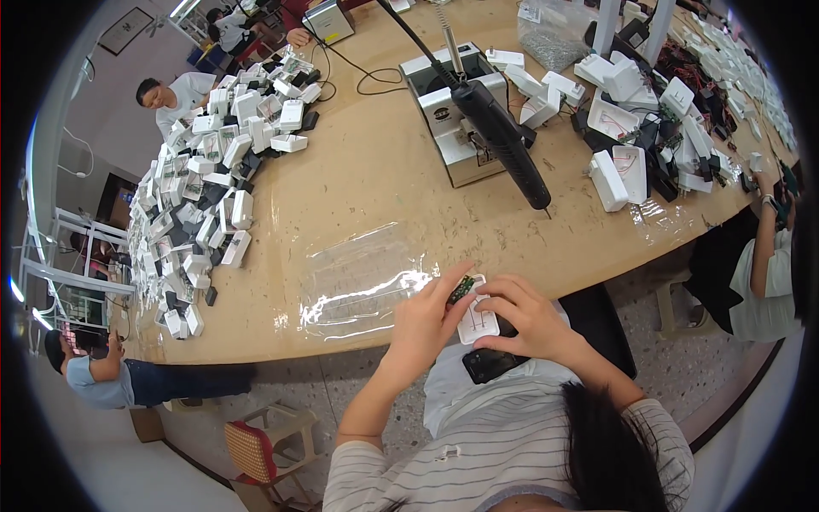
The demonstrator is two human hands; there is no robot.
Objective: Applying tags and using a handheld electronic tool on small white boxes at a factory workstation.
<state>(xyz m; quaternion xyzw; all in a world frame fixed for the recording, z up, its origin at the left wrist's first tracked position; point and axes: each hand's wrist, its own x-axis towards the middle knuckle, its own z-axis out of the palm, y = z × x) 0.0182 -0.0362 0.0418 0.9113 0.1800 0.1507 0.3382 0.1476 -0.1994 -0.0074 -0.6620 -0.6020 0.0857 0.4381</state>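
At the table's near edge, my left hand (424,317) pinches a small green circuit board (461,291) between thumb and fingers. The board sits at the far end of a white plastic case half (479,325) with thin red wires inside. My right hand (527,317) grips that case from its right side, thumb at the near end and fingers over the far part. Whether the board lies inside the case or just above it, I cannot tell. A black electric screwdriver (503,141) hangs beyond my hands, its tip pointing down and nearer to me.
A metal box-shaped machine (465,162) stands behind the screwdriver. White and black cases form a long pile (205,188) at left; more cases (607,183) and wires lie at right. A clear bag of small metal parts (550,38) sits far back. Other people sit around the table.
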